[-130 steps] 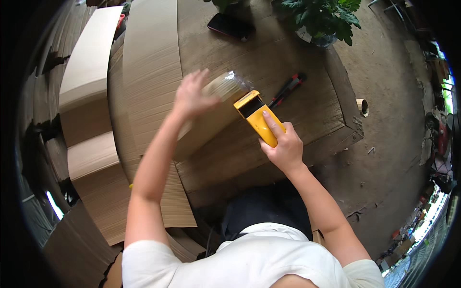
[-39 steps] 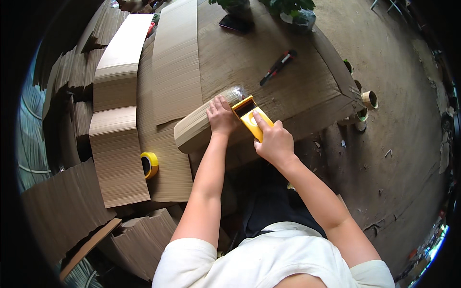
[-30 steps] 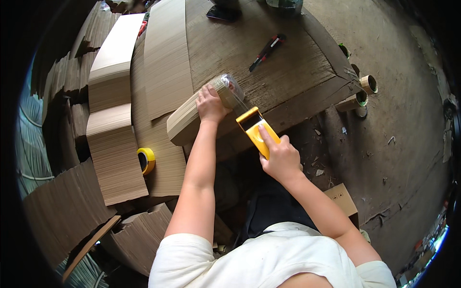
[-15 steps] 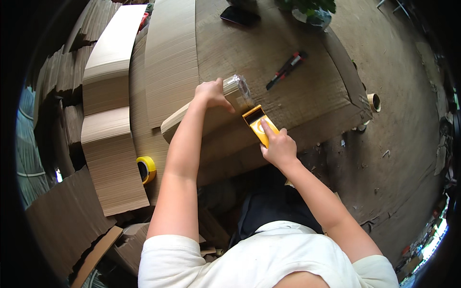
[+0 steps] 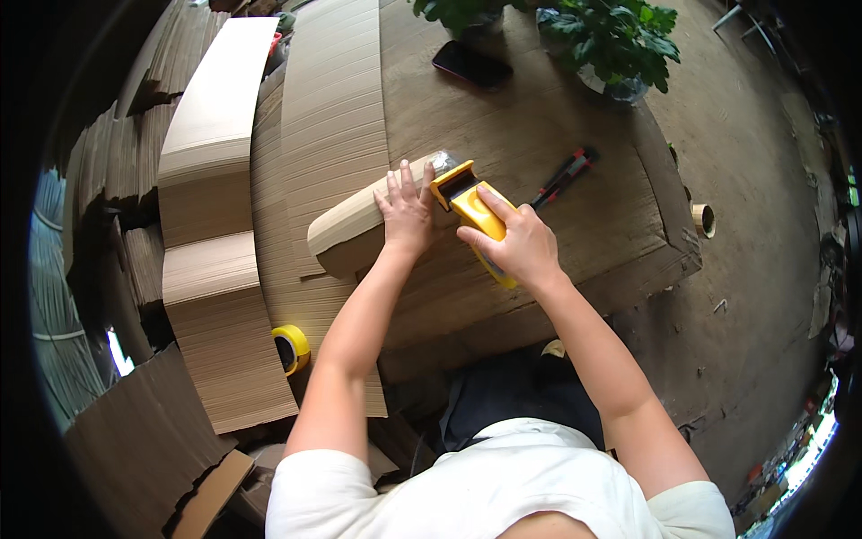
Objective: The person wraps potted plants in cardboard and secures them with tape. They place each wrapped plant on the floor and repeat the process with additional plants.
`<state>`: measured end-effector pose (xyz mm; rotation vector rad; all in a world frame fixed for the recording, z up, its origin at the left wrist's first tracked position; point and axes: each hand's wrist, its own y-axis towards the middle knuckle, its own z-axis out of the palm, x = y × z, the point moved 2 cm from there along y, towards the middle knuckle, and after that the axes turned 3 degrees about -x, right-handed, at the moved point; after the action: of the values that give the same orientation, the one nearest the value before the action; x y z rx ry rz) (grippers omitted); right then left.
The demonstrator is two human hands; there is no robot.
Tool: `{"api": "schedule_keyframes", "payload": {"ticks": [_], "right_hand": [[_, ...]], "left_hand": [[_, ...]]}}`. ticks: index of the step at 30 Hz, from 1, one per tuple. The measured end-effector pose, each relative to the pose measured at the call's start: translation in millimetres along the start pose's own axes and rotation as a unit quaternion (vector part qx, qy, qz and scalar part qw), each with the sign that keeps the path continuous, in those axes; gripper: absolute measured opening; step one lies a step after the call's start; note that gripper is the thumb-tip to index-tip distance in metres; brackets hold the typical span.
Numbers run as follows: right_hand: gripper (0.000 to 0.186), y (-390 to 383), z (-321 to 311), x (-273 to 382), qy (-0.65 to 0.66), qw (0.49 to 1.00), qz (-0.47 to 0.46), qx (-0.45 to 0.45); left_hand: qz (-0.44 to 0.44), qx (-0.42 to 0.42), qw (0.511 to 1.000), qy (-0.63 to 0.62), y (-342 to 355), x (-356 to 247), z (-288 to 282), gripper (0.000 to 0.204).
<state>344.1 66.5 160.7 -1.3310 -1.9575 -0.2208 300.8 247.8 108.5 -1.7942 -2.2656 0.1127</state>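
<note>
My left hand rests with spread fingers on a long, folded cardboard package lying crosswise on the cardboard-covered table; clear plastic or tape shows at its far end. My right hand grips a yellow tape dispenser, index finger along its top, its head at the package's far end beside my left fingers. A black-and-red box cutter lies to the right. A yellow tape roll sits at lower left, by the stacked sheets.
Stacked cardboard strips and piled cardboard fill the left. A black phone and potted plants stand at the back. A cardboard tube lies beyond the right table edge on the dirt floor.
Over the last half second the dispenser has come up and left against the package's end, and my left fingers have spread over it. Earlier, the dispenser was pulled away, a strand stretched behind.
</note>
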Motion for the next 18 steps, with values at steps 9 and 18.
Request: {"api": "schedule_keyframes", "payload": {"ticks": [9, 18], "right_hand": [[0.081, -57, 26, -6, -0.072, 0.997, -0.034, -0.017], [0.082, -114, 15, -32, -0.112, 0.993, -0.044, -0.012]], "left_hand": [[-0.003, 0.009, 1.000, -0.029, 29, 16, 17, 0.126], [0.045, -0.054, 0.996, -0.049, 28, 12, 0, 0.111]]}}
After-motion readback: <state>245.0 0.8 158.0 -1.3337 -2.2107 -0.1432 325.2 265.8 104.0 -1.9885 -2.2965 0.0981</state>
